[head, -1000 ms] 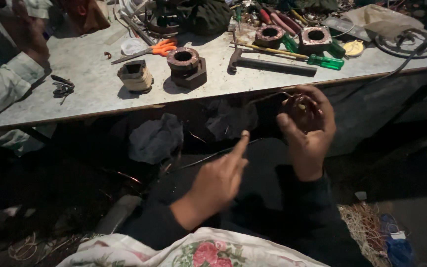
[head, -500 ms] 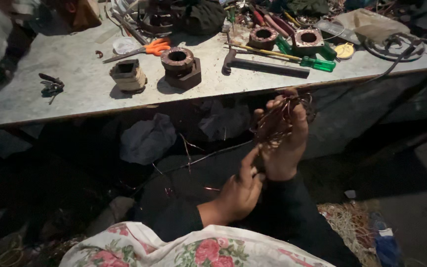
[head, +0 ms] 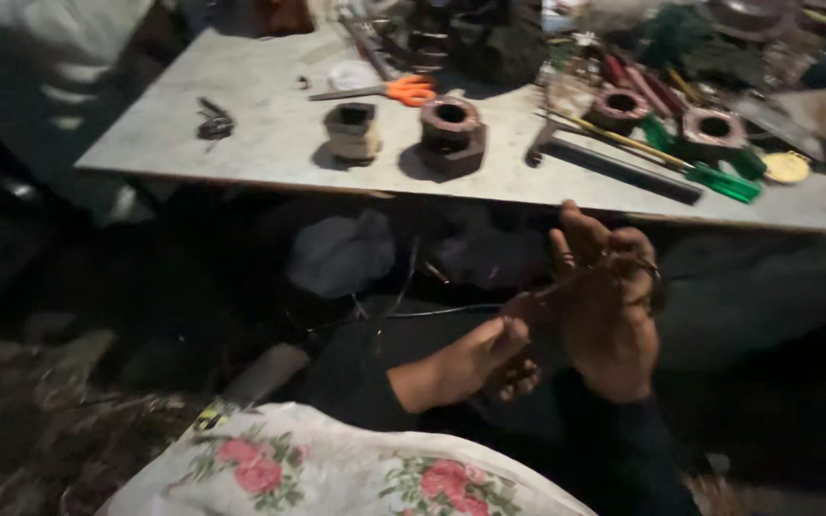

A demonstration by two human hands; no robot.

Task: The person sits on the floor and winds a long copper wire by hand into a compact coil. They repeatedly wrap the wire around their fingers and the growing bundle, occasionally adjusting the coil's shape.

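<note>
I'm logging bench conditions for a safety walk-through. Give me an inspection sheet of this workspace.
Surface: grey table, worn, crowded at the far side.
Job's things: thin coppery wire looped around the right hand; left hand pinches a strand below it.
Clutter: orange-handled scissors, two wound coil cores, hammer, green-handled screwdriver.
Grippers: both bare hands closed on wire.
Cables: loose wire strands trailing under the table.
Surroundings: dark floor, floral cloth on lap, another person's sleeve at left.
</note>
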